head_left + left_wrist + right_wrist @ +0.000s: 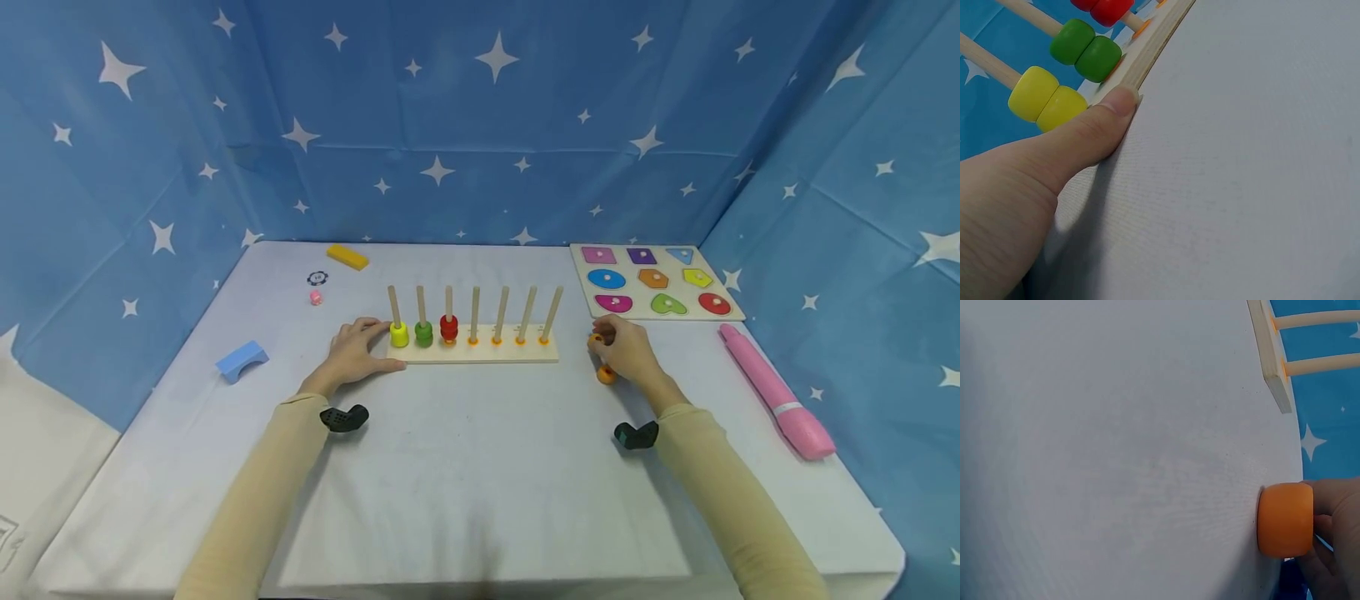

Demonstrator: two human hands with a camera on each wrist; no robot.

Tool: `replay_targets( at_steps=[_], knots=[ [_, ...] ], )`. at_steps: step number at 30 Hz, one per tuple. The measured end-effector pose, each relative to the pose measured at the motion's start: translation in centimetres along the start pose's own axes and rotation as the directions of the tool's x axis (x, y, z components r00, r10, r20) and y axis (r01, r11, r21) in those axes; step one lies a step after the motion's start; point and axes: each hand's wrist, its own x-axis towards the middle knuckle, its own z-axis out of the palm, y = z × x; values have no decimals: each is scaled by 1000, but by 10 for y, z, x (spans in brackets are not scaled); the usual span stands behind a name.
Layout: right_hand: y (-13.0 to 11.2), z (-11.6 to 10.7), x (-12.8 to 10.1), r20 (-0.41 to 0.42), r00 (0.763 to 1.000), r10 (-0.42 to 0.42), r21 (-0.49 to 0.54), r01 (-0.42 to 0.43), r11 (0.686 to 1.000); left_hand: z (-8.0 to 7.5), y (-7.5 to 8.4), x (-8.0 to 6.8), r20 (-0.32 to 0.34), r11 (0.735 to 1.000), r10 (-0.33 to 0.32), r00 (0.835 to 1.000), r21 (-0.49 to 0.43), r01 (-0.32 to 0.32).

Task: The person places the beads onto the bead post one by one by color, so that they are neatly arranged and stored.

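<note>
The peg board [480, 351] and its rods looked like pale, unvarnished wood, matt and smooth. The yellow beads [1046, 100], green beads [1086, 50] and orange bead [1285, 520] wore smooth, softly glossy paint. The table [480, 467] carried a finely woven matt white cloth.

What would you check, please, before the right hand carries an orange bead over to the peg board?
1. Left hand steadies the peg board: ok, thumb pressed against its front edge in the left wrist view.
2. Right hand has an orange bead in its fingers: ok.
3. A second orange bead lies loose by that hand: ok, clear of the board.
4. Next peg free: ok, four bare pegs stand to the right of the red beads.
5. Bead's hole turned toward the peg: cannot tell, hole hidden.
6. Path from hand to board: ok, only bare table between.
</note>
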Motion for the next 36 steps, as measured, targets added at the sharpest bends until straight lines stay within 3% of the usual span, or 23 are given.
replay_targets(
  at_steps=[6,12,18,23,29,36],
  knots=[
    [-2,-1,1,-25,1000,-1,3,1,1000,0,0,0,-10,1000,3,1000,-4,-3],
    [-12,-5,6,-109,994,1,101,10,995,1,-1,0,-9,1000,5,1000,-7,-5],
    [-38,-16,16,-316,944,-91,138,141,980,1,-2,1,-13,1000,14,1000,-5,-14],
    [-69,-23,26,-407,908,-101,203,198,959,0,-2,1,-17,1000,14,1000,-3,-14],
    [-103,-18,39,-434,882,-184,263,319,911,-1,0,1,-16,1000,14,1000,-7,-14],
    [-138,-4,46,-378,884,-275,262,387,884,-2,0,-1,-7,1000,11,1000,3,-11]
  ],
)
